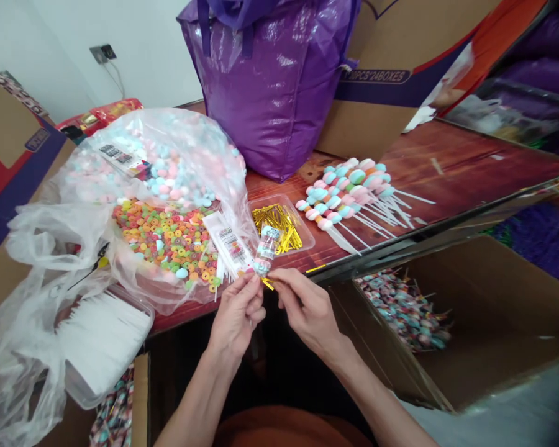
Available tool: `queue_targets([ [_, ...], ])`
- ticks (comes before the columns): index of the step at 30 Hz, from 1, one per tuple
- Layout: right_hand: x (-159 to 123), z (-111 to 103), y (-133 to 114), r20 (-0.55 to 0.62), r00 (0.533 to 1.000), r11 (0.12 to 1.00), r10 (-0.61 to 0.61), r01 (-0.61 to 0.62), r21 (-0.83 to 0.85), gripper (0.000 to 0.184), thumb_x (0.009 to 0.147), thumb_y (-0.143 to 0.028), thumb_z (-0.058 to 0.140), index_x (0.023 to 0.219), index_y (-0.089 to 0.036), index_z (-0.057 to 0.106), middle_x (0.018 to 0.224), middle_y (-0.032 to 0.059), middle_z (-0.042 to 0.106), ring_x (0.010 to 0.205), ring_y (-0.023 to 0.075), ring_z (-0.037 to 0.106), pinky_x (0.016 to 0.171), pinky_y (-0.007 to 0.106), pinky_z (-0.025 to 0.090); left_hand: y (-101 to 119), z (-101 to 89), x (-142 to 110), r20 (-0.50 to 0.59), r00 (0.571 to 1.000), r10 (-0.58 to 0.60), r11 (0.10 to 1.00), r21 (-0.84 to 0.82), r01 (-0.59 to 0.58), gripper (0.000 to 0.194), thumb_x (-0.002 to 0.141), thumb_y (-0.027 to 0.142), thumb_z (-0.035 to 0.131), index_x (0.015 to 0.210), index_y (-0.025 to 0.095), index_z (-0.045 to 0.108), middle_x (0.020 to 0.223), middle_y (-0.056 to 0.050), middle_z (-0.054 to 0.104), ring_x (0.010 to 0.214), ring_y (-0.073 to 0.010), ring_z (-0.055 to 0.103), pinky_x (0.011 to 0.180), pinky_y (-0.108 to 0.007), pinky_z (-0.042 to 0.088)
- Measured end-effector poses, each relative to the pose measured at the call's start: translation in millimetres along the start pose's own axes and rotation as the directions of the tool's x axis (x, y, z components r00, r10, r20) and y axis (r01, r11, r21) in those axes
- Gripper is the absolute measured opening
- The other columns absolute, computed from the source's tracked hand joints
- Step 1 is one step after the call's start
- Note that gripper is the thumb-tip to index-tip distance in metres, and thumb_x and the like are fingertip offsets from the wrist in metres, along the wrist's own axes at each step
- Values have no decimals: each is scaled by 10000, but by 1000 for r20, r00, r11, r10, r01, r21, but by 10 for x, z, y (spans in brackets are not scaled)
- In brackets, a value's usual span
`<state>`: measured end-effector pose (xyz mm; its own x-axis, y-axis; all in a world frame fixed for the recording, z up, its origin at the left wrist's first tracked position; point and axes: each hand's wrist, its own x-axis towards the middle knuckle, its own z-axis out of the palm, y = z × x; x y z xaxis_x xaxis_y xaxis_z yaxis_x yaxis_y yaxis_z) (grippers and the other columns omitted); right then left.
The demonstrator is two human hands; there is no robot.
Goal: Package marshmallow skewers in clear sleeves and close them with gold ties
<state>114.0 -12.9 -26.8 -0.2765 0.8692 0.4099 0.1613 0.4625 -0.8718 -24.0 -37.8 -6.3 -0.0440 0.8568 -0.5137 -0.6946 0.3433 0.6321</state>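
A wrapped candy skewer [264, 249] in a clear printed bag stands upright over the table's front edge. My left hand [239, 310] pinches it at the gathered lower end. On the other side, my right hand [306, 304] is closed on a gold twist tie [267, 284] at the bag's neck. Just behind lies a clear tray of gold twist ties [284, 226]. Left of the skewer is a stack of flat printed bags [228, 242], with white sticks poking out below. A pile of unwrapped candy skewers [349, 192] rests to the right.
Plastic bags hold pastel candies [181, 180] and ring candies [172, 239]. A tub of white sticks [105, 338] sits at the left edge. Behind stands a purple bag [270, 93]. Below right, an open carton [489, 323] contains wrapped skewers.
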Motion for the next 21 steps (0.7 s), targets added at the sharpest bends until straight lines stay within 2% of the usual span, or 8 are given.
queue_targets([
  [2, -18, -1, 36, -3, 977, 962, -214, 210, -175, 274, 962, -125, 489, 1089, -218, 713, 1015, 98, 726, 916, 192, 716, 804, 322, 595, 0, 7, -1, 1, 1000, -11, 1000, -27, 11, 415, 598, 310, 926, 796, 127, 610, 609, 64, 509, 433, 20, 248, 407, -123, 164],
  [4, -23, -12, 57, 3, 946, 908, -323, 311, -280, 308, 947, -95, 514, 1115, -233, 732, 1034, 100, 742, 961, 204, 718, 841, 341, 597, -10, 24, -24, -1, 1000, -20, 999, -35, 19, 424, 592, 306, 929, 805, 129, 608, 603, 66, 510, 429, 22, 257, 407, -120, 163],
  [9, 16, -34, 20, -78, 890, 846, -449, 395, -359, 273, 921, -55, 575, 1079, -221, 722, 942, 83, 759, 849, 193, 720, 770, 325, 596, -40, 101, -128, 25, 1000, 7, 999, -43, -6, 399, 615, 299, 922, 826, 137, 624, 615, 64, 516, 437, 19, 290, 419, -120, 188],
  [11, 28, 2, -18, -90, 888, 835, -450, 384, -394, 228, 928, -65, 554, 1027, -210, 699, 885, 80, 742, 802, 193, 698, 742, 330, 579, -65, 125, -150, 35, 999, 42, 998, -48, -40, 381, 625, 304, 919, 828, 142, 641, 612, 67, 515, 438, 15, 304, 425, -124, 210],
  [13, 24, 75, -61, -126, 911, 854, -392, 309, -420, 185, 944, -91, 514, 940, -203, 661, 806, 70, 703, 736, 188, 654, 695, 329, 545, -96, 139, -145, 24, 997, 72, 996, -50, -71, 362, 631, 316, 917, 826, 152, 661, 603, 70, 512, 448, 2, 340, 441, -134, 263],
  [15, 6, 159, -113, -182, 944, 906, -274, 190, -379, 186, 960, -114, 473, 865, -202, 606, 749, 51, 641, 683, 175, 597, 654, 312, 500, -111, 146, -122, -8, 995, 96, 994, -51, -96, 356, 614, 324, 927, 806, 159, 676, 639, 53, 553, 519, -32, 450, 502, -156, 365],
  [18, -26, 223, -217, -216, 976, 987, -37, 2, -159, 188, 980, -150, 444, 829, -209, 539, 744, 15, 562, 672, 151, 548, 635, 277, 461, -60, 147, -112, 14, 991, 135, 990, -44, -134, 338, 637, 382, 909, 795, 170, 699, 806, -9, 661, 773, -127, 606, 692, -227, 492],
  [21, -29, 163, -357, -146, 977, 987, 154, -145, 75, 179, 987, -184, 461, 818, -209, 514, 751, -11, 539, 678, 130, 533, 634, 247, 446, 59, 107, -185, 123, 973, 194, 981, -4, -195, 412, 743, 585, 772, 861, 192, 734, 891, -48, 682, 933, -209, 617, 809, -316, 519],
])
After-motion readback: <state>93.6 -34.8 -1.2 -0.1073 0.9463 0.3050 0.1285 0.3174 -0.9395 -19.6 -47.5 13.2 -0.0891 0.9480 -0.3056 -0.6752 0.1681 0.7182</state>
